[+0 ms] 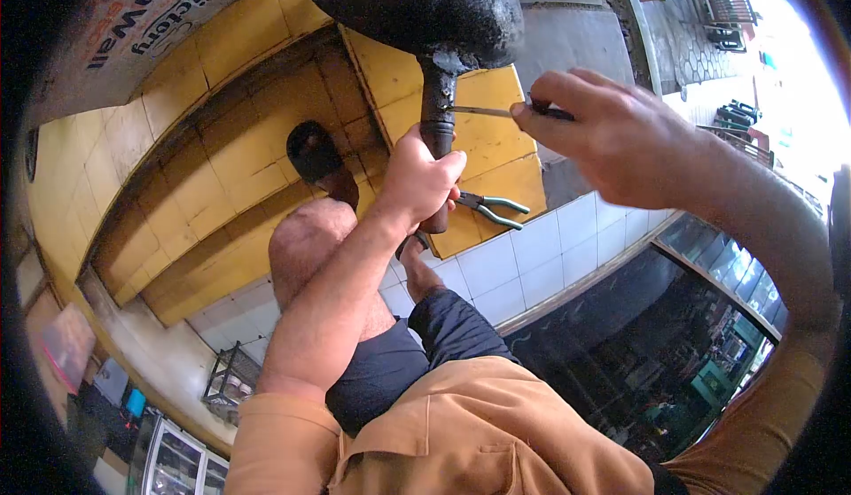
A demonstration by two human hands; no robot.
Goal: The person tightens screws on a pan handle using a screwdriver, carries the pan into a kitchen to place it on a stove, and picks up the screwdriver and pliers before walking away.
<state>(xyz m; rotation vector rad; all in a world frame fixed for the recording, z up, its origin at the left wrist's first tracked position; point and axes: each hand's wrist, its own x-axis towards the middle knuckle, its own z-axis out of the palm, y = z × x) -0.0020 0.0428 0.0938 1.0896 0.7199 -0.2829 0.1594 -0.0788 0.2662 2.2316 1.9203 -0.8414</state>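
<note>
A blackened wok [417, 7] is at the top of the head view, its handle [439, 87] pointing down toward me. My left hand [421, 176] is wrapped round the lower part of that handle. In my right hand [612, 136], held to the right of the handle, is a screwdriver [483, 112]. Its thin shaft points left, with the tip at the handle just below the wok; whether it sits in a screw is too small to tell. Close to my left hand, pliers [496, 207] with green grips lie on the yellow tiles, jaws partly behind my fingers.
A yellow tiled ledge [492, 145] is under the wok and pliers, with white tiles [519, 251] on its side. My foot in a dark shoe [312, 151] stands on lower yellow tiling. A dark glass panel [612, 344] is at right. Printed sheeting [168, 16] hangs upper left.
</note>
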